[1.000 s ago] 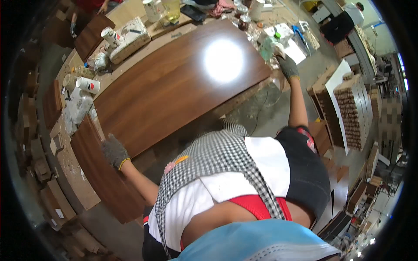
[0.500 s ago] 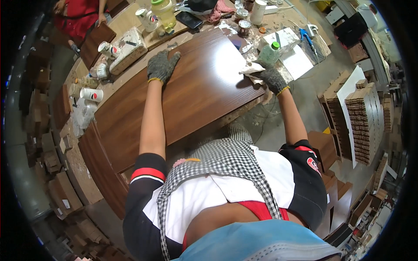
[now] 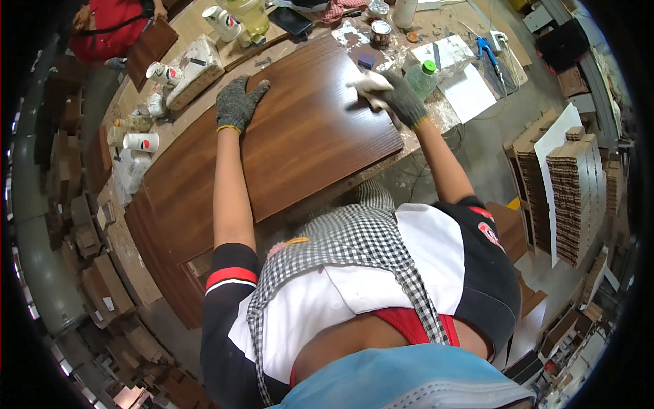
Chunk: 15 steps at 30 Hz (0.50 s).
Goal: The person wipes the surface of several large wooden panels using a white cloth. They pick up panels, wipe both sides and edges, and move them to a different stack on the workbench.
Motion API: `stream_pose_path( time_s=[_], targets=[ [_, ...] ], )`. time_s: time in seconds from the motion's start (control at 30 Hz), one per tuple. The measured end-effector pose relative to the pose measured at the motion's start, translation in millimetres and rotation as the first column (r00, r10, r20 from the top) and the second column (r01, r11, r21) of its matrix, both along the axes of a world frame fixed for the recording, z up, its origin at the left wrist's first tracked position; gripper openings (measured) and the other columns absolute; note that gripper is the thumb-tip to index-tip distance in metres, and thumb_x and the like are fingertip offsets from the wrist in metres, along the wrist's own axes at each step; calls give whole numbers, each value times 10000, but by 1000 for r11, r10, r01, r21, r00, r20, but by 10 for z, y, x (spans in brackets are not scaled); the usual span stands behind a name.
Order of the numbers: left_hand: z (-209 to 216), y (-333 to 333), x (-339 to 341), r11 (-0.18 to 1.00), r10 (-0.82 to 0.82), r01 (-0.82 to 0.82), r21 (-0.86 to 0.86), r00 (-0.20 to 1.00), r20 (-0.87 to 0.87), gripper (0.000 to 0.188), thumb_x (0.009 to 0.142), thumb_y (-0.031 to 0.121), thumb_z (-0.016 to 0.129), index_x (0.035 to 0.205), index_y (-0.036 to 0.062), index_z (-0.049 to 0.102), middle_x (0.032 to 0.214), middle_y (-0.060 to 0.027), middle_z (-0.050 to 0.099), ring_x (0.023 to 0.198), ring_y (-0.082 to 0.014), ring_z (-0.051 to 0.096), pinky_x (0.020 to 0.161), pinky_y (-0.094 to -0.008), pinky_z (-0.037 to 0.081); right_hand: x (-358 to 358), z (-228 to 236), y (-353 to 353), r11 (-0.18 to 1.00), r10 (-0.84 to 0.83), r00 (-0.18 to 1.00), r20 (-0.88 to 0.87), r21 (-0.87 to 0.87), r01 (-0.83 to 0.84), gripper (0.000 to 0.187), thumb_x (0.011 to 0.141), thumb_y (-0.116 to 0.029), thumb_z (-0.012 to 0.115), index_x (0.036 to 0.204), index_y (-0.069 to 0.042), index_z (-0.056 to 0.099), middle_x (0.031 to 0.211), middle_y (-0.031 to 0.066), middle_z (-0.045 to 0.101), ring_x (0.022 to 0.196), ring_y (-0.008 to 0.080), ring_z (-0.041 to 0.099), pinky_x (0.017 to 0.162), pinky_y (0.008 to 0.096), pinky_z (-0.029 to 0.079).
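A dark brown wooden panel (image 3: 300, 129) lies flat on the workbench in front of me, its right end shining under the light. My left hand (image 3: 238, 102), in a grey knit glove, rests on the panel's far edge with the fingers spread and holds nothing. At the panel's right end my right hand (image 3: 403, 99), gloved the same way, is closed around a crumpled white cloth (image 3: 371, 87). The cloth sits over the panel's surface near the far right corner. Part of the right fingers is hidden behind it.
Close by my right hand stands a green-capped bottle (image 3: 422, 78). A blue air gun (image 3: 487, 51) lies farther right. Paper cups (image 3: 142, 142), a phone (image 3: 290, 22) and an open tin (image 3: 380, 31) line the bench. Another person (image 3: 109, 34) is at the far left. Stacked cardboard (image 3: 575, 194) stands at right.
My right hand has moved left and away from me with the cloth, from the panel's right edge onto its surface. The left hand stays spread on the far edge.
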<state>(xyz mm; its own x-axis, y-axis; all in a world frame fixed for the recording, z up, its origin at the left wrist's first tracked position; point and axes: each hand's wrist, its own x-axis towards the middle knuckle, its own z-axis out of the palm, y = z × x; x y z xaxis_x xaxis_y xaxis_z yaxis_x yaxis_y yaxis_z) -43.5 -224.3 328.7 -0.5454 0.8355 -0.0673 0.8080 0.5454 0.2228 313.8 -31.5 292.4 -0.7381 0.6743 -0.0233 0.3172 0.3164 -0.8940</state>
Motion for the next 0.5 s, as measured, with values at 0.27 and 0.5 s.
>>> stream_pose_path(
  time_s=[0.27, 0.5],
  targets=[
    [30, 9, 24, 1000, 1, -1, 13, 1000, 2, 889, 903, 732, 515, 1392, -8, 569, 1447, -218, 547, 1343, -352, 515, 1153, -436, 360, 1105, 356, -183, 952, -273, 946, -173, -188, 241, 519, 771, -71, 836, 1254, -59, 645, 1156, 79, 705, 1117, 204, 643, 991, 337, 536],
    [-7, -36, -42, 995, -50, 51, 83, 999, -6, 870, 903, 716, 527, 1371, -15, 586, 1412, -227, 573, 1317, -368, 532, 1127, -439, 386, 557, 250, 357, 403, -484, 874, 34, 896, 188, 554, 840, -292, 792, 1353, -176, 620, 1320, 122, 647, 1131, 339, 644, 991, 412, 513]
  ],
)
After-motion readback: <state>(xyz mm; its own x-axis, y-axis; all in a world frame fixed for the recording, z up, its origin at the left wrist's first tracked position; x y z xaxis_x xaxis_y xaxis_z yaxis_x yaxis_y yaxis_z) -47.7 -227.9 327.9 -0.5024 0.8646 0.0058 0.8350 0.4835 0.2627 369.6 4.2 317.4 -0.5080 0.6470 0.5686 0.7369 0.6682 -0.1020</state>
